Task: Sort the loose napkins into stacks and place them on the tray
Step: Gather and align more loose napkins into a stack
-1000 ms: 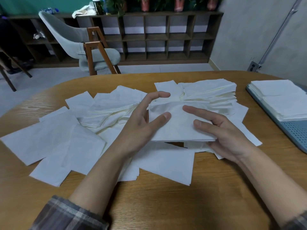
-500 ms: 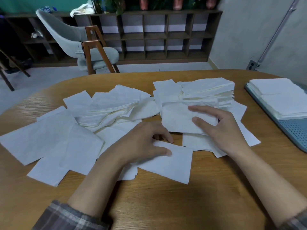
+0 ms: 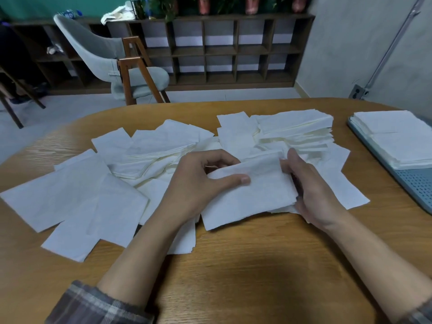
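Lying on the tray (image 3: pixel 416 183), stacked napkins (image 3: pixel 392 139) cover its far end.

White napkin bundle (image 3: pixel 252 192) lifted at centre, loose napkins (image 3: pixel 77 197) scattered left, stacked napkins (image 3: pixel 395 139) on tray (image 3: pixel 418 185)

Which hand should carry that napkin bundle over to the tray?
Probably the right hand: it grips the bundle on the side nearest the tray. The left hand is farther.
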Available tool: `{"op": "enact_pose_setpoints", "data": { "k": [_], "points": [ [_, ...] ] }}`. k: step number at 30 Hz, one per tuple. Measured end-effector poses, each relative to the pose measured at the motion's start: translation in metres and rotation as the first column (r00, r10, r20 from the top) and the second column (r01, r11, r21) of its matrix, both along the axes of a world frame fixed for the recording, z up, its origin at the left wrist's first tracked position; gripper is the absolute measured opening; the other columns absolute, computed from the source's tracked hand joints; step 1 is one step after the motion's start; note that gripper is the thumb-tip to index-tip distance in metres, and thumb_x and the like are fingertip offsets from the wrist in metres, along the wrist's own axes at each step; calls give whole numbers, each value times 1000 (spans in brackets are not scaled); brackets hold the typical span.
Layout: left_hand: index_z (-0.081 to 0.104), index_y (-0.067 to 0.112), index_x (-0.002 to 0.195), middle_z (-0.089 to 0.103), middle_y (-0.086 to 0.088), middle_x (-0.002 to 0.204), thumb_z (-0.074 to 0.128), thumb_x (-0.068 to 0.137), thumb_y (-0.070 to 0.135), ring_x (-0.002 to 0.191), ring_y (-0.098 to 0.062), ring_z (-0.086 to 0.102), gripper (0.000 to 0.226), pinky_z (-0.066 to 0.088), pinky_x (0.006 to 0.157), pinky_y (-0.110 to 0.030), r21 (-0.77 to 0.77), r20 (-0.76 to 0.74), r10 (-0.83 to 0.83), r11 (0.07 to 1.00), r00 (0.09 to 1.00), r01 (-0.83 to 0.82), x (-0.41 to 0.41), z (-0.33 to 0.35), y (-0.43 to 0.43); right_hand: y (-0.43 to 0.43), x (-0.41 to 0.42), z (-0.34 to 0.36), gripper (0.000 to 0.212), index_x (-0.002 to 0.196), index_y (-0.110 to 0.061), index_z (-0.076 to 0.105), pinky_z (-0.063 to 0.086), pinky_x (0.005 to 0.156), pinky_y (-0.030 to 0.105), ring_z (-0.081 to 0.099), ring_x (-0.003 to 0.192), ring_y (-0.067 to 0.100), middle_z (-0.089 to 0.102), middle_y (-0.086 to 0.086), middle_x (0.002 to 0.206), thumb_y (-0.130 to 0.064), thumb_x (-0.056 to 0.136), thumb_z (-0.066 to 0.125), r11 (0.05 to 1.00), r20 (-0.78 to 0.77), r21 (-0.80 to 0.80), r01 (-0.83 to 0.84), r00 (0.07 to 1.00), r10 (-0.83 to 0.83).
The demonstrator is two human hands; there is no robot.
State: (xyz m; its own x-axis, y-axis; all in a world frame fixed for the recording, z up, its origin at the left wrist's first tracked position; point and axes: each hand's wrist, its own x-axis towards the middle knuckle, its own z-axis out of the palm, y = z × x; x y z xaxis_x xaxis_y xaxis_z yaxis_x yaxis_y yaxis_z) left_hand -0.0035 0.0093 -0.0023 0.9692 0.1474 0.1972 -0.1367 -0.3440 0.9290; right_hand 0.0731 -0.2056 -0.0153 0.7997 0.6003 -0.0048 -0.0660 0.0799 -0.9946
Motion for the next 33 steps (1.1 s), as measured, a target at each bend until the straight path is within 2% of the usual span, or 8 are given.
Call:
{"op": "enact_pose_setpoints", "data": {
  "k": [4, 8, 14, 17, 21, 24, 27, 33],
  "points": [
    [80, 28, 91, 76, 3, 81, 97, 74, 26, 82, -12, 73, 25, 55, 72, -25, 4, 10, 55, 998, 998, -55, 3, -3, -4, 5, -7, 2, 20, 97, -29, 81, 54, 75, 14, 74, 92, 0, 81, -12, 100, -41, 89, 67, 987, 234, -149, 65, 972, -28],
    [79, 28, 96, 73, 4, 74, 98, 72, 28, 75, -5, 69, 31, 49, 69, -16, 64, 66, 78, 995, 995, -82, 4, -4, -6, 7, -8, 2, 20, 104, -28, 79, 50, 71, 9, 73, 91, -2, 80, -15, 99, -35, 89, 66, 979, 265, -179, 96, 963, -46],
    [75, 29, 107, 69, 6, 76, 97, 72, 36, 82, -11, 66, 42, 49, 75, -19, 176, 160, 159, 967, 974, -186, 6, -10, -7, 8, -5, -5, 24, 105, -22, 81, 55, 85, 22, 74, 101, 11, 81, -5, 105, -37, 94, 66, 965, 287, -211, 153, 954, -88],
    [70, 33, 119, 66, 13, 100, 93, 75, 45, 96, -5, 62, 51, 42, 80, -8, 243, 215, 224, 931, 950, -274, 8, -11, -5, 5, -3, -5, 25, 111, -22, 80, 57, 99, 37, 75, 108, 14, 81, -5, 111, -35, 95, 66, 971, 254, -174, 166, 960, -118],
    [58, 43, 135, 64, 18, 125, 85, 80, 53, 107, 10, 63, 62, 46, 79, -1, -52, -85, 220, 973, 972, -225, 3, 0, -4, 2, -1, -5, 28, 108, -20, 83, 57, 104, 43, 73, 116, 23, 78, 6, 120, -34, 87, 70, 988, 82, 37, 150, 985, -153],
    [63, 44, 135, 73, 10, 128, 84, 80, 62, 115, -6, 71, 61, 58, 99, -29, -343, -252, 19, 933, 967, -108, 4, 1, -2, 2, 0, -4, 30, 115, -13, 78, 57, 104, 46, 72, 119, 28, 76, 12, 125, -25, 90, 66, 981, -18, 131, 141, 990, -139],
    [68, 28, 133, 78, -2, 123, 88, 82, 40, 115, -22, 75, 56, 57, 104, -44, -543, -252, -71, 836, 965, -80, 6, -2, -5, 2, 1, -3, 33, 120, -9, 74, 56, 106, 47, 72, 120, 27, 76, 11, 125, -24, 91, 66, 981, -10, 110, 157, 988, -157],
    [72, 25, 123, 82, -1, 104, 82, 92, 19, 96, -17, 79, 33, 62, 80, -27, -364, -151, 100, 919, 983, -149, 5, -4, -6, 1, 4, -3, 31, 124, -19, 73, 57, 102, 35, 70, 121, 18, 76, 0, 125, -23, 94, 68, 982, 138, 45, 185, 972, -189]
  ]
}}
